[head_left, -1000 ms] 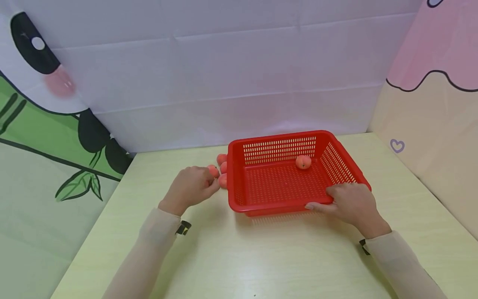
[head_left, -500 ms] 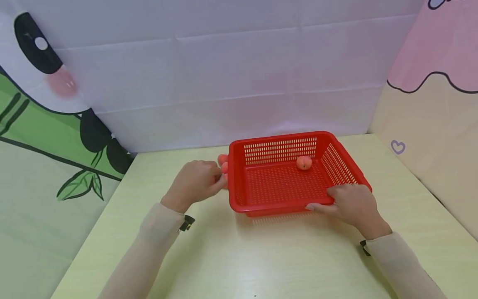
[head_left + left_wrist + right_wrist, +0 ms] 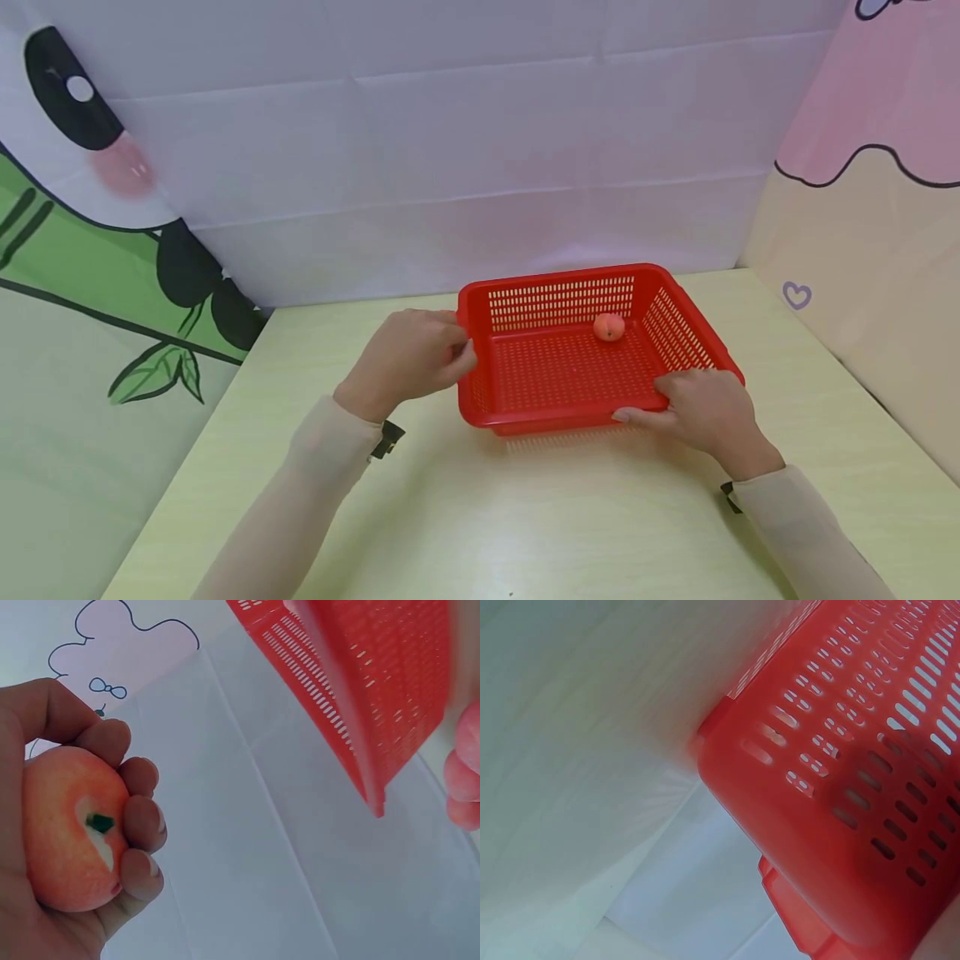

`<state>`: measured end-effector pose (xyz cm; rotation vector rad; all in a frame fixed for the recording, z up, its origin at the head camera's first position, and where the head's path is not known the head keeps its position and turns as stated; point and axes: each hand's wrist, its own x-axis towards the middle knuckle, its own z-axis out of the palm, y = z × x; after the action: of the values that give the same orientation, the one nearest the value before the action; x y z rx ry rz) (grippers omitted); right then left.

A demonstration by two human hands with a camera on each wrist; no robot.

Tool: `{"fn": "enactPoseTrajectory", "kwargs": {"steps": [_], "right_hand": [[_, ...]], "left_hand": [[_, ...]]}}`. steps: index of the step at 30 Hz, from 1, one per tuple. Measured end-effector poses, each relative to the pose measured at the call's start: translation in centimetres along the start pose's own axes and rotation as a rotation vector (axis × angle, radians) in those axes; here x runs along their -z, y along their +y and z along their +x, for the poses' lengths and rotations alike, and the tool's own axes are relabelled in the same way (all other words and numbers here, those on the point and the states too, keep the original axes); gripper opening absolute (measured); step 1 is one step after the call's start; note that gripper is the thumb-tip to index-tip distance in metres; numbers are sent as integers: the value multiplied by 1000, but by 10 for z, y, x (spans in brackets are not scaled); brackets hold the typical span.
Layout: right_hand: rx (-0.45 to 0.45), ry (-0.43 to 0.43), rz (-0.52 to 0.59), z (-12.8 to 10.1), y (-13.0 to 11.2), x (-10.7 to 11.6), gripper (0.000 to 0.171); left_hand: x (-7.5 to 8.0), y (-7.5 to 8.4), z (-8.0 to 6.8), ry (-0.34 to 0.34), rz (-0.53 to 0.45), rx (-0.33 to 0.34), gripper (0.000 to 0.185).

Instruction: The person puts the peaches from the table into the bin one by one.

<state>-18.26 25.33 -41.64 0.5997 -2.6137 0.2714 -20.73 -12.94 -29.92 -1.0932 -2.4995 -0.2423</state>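
Note:
A red perforated basket (image 3: 525,417) sits on the pale green table. One small peach (image 3: 608,327) lies inside it near the far wall. My left hand (image 3: 420,354) is raised beside the basket's left rim (image 3: 360,750), fingers curled round another peach (image 3: 64,840), which the head view hides behind the hand. Other peaches (image 3: 465,772) show at the right edge of the left wrist view, beside the basket. My right hand (image 3: 697,408) grips the basket's near right corner (image 3: 795,825).
The table (image 3: 525,517) is walled by a white backdrop (image 3: 450,150), a panda-and-bamboo panel (image 3: 90,275) on the left and a pink-and-cream panel (image 3: 870,208) on the right. Bare tabletop lies in front of the basket.
My left hand took a peach from the cluster left of the basket and lifted it up and right to the basket's left rim. The right hand and basket stayed put.

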Motion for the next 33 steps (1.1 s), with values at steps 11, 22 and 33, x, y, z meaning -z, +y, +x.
{"fn": "enactPoseTrajectory", "kwargs": {"steps": [11, 22, 33], "right_hand": [[14, 13, -18, 1, 1, -1, 78], [-36, -65, -34, -1, 0, 2, 75], [-34, -48, -15, -1, -1, 1, 76]], "left_hand": [[9, 8, 15, 39, 22, -76, 40], [5, 8, 38, 20, -34, -101, 39], [-11, 2, 63, -49, -52, -68, 43]]}}
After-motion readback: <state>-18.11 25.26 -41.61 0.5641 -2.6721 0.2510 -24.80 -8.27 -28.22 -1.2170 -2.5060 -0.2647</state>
